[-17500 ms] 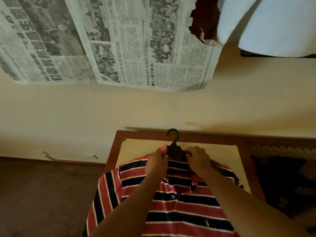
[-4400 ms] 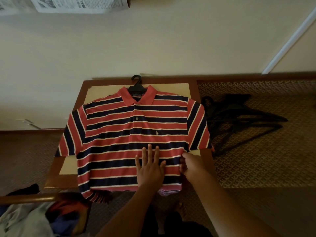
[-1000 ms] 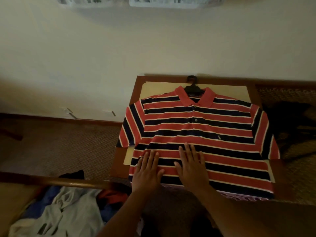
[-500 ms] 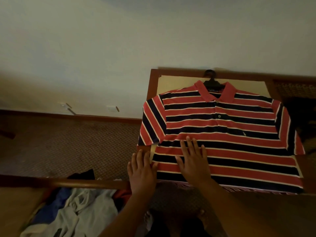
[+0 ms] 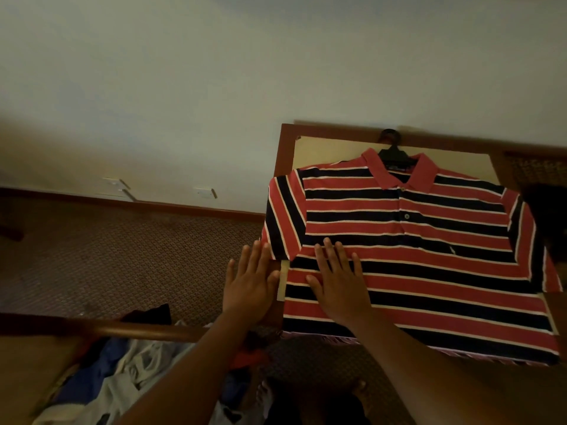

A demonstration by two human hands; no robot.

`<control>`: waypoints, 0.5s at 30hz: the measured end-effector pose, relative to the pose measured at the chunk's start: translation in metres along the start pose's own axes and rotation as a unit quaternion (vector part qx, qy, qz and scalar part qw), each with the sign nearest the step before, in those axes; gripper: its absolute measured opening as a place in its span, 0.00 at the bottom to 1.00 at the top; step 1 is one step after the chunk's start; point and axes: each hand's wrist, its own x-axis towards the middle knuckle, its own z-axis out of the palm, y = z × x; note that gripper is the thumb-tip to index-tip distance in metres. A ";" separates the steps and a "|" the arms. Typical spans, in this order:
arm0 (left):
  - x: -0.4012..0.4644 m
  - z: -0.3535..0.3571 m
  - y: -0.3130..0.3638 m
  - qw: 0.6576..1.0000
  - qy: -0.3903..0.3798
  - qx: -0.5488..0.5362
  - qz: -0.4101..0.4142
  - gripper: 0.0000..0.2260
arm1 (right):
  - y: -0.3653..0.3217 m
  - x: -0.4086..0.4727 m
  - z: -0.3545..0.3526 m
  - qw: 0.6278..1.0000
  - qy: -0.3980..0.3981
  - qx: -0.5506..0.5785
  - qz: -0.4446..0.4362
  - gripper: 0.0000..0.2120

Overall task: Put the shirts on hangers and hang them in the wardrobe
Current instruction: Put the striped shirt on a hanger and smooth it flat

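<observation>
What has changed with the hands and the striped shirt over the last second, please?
The left hand slid left, off the striped shirt onto the table edge beside it, fingers straight. The right hand stayed flat on the shirt's lower left. Nothing was gripped or released. The shirt still lies spread on its black hanger.

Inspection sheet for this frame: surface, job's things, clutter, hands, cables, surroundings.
Surface: low wooden table with a pale top.
Job's things: striped polo shirt lies flat, buttoned, on a black hanger whose hook pokes past the collar.
Clutter: pile of clothes at lower left; dark items at right, unclear.
Hands: right hand flat on the shirt; left hand flat, off its left edge.
Cables: nothing seen.
Surroundings: patterned carpet, plain wall.
</observation>
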 end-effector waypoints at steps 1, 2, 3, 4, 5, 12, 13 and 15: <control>0.002 -0.004 -0.004 1.000 0.003 -0.005 -0.009 0.28 | 0.000 0.000 -0.001 1.000 -0.004 -0.004 -0.005 0.36; 0.005 -0.009 -0.004 1.000 0.011 -0.013 -0.018 0.28 | 0.001 0.000 -0.001 1.000 -0.005 -0.005 -0.010 0.37; 0.010 -0.014 0.000 0.999 0.024 -0.020 -0.021 0.28 | 0.002 0.000 -0.002 1.000 -0.002 -0.005 -0.011 0.38; 0.015 -0.018 0.008 0.999 0.038 -0.023 -0.014 0.29 | 0.003 0.000 -0.003 1.000 0.004 -0.003 -0.007 0.38; 0.020 -0.020 0.017 0.999 0.047 -0.019 0.005 0.29 | 0.004 0.000 -0.005 1.000 0.004 -0.003 0.000 0.38; 0.048 -0.012 0.033 0.999 -0.027 0.010 0.033 0.30 | 0.007 0.000 -0.009 0.999 -0.035 -0.002 0.009 0.41; 0.048 -0.013 0.033 0.999 -0.026 0.002 0.026 0.30 | 0.009 0.002 -0.011 0.999 -0.030 0.002 0.013 0.41; 0.053 -0.017 0.038 1.000 -0.007 -0.014 0.014 0.30 | 0.014 0.007 -0.013 0.999 -0.011 0.009 0.034 0.40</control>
